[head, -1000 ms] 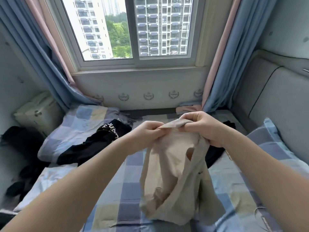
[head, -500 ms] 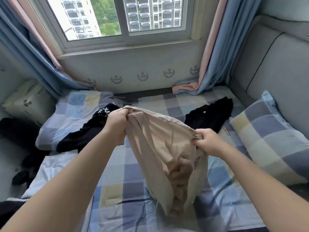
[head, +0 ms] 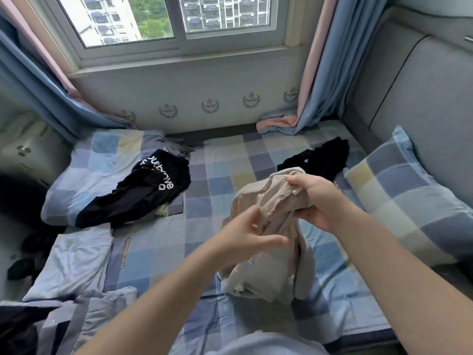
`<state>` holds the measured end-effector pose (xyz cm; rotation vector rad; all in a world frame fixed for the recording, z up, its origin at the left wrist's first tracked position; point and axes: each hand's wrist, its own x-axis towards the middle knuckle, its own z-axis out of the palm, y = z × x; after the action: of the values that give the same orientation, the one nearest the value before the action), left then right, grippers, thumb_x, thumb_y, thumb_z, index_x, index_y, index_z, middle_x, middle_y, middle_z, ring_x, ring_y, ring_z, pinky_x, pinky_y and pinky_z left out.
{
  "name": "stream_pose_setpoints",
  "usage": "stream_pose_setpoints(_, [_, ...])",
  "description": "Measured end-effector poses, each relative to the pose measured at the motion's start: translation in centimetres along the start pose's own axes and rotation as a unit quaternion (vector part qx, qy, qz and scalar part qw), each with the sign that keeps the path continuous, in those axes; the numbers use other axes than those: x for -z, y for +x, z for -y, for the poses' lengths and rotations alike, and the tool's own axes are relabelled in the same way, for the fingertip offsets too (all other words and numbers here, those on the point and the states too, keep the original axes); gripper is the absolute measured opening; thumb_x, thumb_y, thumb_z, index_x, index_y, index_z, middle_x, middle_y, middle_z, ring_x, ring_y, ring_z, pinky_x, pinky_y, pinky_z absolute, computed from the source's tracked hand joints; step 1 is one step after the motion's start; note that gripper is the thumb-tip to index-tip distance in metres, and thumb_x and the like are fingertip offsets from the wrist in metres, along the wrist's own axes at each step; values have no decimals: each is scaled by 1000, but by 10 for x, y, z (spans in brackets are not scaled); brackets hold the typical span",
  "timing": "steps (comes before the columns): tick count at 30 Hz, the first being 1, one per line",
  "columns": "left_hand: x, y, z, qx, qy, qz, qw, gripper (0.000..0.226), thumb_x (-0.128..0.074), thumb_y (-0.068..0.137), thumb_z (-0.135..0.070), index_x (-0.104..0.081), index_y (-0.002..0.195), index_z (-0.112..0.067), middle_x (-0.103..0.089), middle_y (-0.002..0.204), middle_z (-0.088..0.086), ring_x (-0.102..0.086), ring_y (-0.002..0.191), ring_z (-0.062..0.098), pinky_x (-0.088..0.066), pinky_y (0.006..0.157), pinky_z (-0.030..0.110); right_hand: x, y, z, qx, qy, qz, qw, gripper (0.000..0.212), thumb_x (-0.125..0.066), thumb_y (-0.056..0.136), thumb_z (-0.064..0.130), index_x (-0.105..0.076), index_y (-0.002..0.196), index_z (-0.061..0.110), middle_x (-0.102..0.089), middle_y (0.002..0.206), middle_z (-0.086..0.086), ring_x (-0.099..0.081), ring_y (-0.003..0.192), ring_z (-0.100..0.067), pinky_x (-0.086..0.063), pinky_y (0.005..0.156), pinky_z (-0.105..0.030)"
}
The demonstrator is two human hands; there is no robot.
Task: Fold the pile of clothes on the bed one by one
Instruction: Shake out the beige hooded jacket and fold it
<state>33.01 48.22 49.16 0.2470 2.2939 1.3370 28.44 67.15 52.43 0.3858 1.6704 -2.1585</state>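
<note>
Checked bed [head: 220, 160], black shirt [head: 143, 190] beyond, beige garment [head: 271, 272] bunched in right hand [head: 314, 201]

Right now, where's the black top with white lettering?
Head view: the black top lies crumpled on the left side of the bed, partly over the checked pillow, beyond the folded pale blue cloth and left of the held beige garment.

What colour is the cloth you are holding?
The cloth is plain beige, with no pattern. The head view shows it.
</note>
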Motion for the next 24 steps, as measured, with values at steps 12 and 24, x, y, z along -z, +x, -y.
stream_pose_setpoints(12, [-6,15,37,91,-77,-194,974,17,-55,103,-28,-51,91,-16,-57,67,3,-50,51,11,-39,47,24,14,15,-1,-21,168,-54,984,17,-54,100,20,-64,101,6,-65,102,-15,-64,98,-29,-51,101,-49])
stream_pose_setpoints(24, [18,12,39,26,85,-107,990,24,-72,88,-20,-58,70,-25,-52,60,-11,-47,55,7,-36,53,23,25,18,0,12,251,-100,963,40,-45,107,20,-53,132,-10,-62,127,-30,-72,100,-35,-63,70,-39])
